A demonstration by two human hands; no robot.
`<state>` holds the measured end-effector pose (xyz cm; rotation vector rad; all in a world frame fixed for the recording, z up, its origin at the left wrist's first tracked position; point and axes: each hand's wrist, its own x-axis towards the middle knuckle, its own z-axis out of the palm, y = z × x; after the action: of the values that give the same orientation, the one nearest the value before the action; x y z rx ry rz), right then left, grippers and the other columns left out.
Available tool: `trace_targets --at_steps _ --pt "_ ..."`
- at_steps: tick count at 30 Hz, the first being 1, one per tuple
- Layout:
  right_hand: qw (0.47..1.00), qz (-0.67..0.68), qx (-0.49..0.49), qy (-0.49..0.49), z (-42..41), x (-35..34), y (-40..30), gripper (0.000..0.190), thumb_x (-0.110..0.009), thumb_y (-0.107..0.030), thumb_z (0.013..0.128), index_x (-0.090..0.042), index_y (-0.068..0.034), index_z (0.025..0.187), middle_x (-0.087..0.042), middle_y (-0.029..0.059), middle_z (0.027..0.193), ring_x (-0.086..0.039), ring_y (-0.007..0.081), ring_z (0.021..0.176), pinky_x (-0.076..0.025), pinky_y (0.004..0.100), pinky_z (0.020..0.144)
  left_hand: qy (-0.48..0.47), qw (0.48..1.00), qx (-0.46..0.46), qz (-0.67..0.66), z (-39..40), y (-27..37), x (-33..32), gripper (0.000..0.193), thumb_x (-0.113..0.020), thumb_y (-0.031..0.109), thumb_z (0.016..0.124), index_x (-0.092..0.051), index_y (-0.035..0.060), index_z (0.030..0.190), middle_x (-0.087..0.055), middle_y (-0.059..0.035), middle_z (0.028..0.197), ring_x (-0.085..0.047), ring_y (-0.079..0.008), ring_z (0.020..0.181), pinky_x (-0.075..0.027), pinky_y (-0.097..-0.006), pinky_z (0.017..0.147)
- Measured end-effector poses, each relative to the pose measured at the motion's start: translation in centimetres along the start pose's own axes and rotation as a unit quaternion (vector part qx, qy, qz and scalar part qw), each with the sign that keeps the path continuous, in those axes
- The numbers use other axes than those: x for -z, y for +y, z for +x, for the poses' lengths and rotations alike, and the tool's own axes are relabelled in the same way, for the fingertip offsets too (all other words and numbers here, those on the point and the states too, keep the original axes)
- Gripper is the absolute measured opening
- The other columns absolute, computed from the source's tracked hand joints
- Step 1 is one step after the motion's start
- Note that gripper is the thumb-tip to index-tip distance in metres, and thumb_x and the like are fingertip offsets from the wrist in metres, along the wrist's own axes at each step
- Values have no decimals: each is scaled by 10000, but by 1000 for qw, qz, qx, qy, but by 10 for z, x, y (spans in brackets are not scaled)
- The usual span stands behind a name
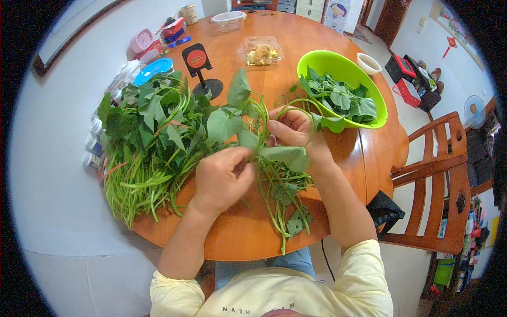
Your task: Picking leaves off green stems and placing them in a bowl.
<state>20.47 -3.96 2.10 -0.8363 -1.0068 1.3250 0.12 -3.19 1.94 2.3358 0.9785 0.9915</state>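
Between my hands is a sprig of long-stemmed leafy greens point(288, 157), its broad leaves spreading above and below my fingers. My right hand point(295, 128) grips the curved stems with thumb and fingers. Close by, my left hand point(223, 180) pinches at the base of the sprig; its fingertips are partly hidden. A large bundle of greens point(146, 154) lies to the left, stems toward me, with red ties around it. Loose stems and leaves point(283, 198) lie on the table below my right hand. Picked leaves point(342, 99) fill part of a tilted lime-green plastic basin point(372, 89) at the right.
A black phone stand point(208, 88) stands behind the bundle on the round wooden table point(237, 237). Farther back are a clear clamshell box of food point(261, 51) and a lidded plastic container point(228, 21). Bottles point(93, 144) line the left wall. Wooden chairs point(431, 170) stand at right.
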Motion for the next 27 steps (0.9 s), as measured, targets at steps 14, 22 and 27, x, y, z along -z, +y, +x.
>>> trace_targets --at_steps 14,22,27 --pt "976 -200 89 -21 -4 -16 21 185 -719 -148 873 -595 -37 952 -602 0 876 -583 56 781 -477 233 658 -40 874 223 -430 5 -18 0 118 -578 51 924 -607 15 1033 -628 23 812 -557 -51 667 -444 -206 590" --pt "934 -261 226 -95 -2 -17 16 136 -688 -117 847 -628 -32 934 -623 81 963 -610 190 951 -486 333 819 -46 810 279 -514 6 -25 5 128 -564 106 926 -610 52 1032 -639 12 839 -564 -50 689 -457 -207 614" --pt "869 -351 306 -168 -13 -35 6 124 -655 -35 831 -624 -54 950 -623 105 951 -616 290 939 -494 387 821 5 762 296 -576 12 -20 12 114 -551 125 939 -619 66 1009 -640 18 850 -566 -51 694 -473 -211 627"
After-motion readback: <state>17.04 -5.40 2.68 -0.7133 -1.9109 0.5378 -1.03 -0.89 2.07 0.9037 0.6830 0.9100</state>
